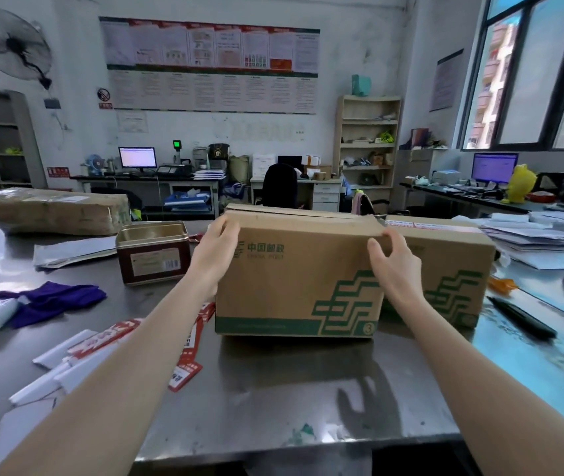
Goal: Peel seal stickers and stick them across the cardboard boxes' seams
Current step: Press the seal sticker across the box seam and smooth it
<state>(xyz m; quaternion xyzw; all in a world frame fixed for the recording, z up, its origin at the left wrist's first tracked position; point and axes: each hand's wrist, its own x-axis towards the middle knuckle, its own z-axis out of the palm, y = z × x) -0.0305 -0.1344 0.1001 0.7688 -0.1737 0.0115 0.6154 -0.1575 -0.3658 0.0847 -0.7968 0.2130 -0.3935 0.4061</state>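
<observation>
on the steel table (273, 389), left hand (217, 250) and right hand (394, 261) grip the front box (294, 280), seam unsealed; rear box (445, 255) already stickered; seal stickers (184, 359) remain.

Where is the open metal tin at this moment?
In the head view, the open metal tin stands on the steel table, left of the near cardboard box, just beyond the left hand.

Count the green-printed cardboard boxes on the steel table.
2. The front box is gripped at its top corners by both hands; the second box stands behind it to the right, partly hidden. More may be occluded.
</observation>
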